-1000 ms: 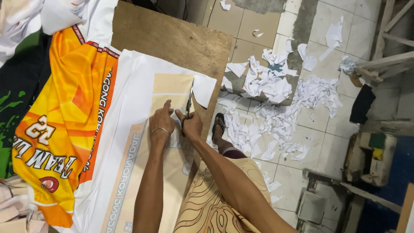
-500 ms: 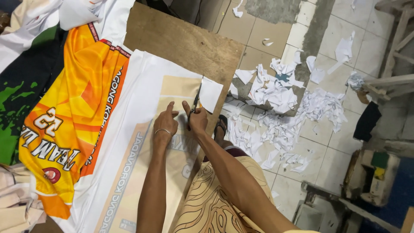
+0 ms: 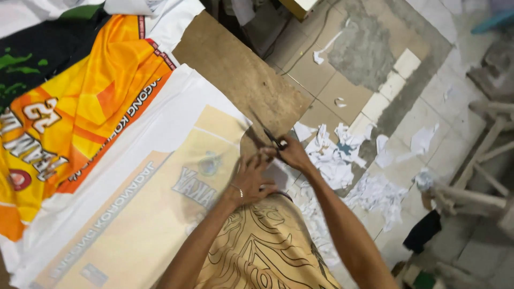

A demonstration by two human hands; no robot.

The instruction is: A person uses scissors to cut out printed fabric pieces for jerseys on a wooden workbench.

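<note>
Right hand (image 3: 292, 154) clamped on scissors (image 3: 274, 142), blades toward 10 o'clock; left hand (image 3: 249, 182) flat, pinning printed sheet (image 3: 160, 198). Keep sheet taut, short snips.

A printed sheet (image 3: 134, 214) lies on the bench (image 3: 235, 69), a jersey (image 3: 69, 118) to its left; paper scraps (image 3: 342, 160) litter the floor (image 3: 348, 80) to the right.

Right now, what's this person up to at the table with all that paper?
A person is cutting a large printed sheet laid over a wooden board. The right hand works a pair of scissors at the sheet's edge, while the left hand, a ring on one finger, presses the sheet flat beside the cut. An orange printed jersey piece lies further along the table. White paper scraps litter the tiled floor beneath the cutting spot.
</note>
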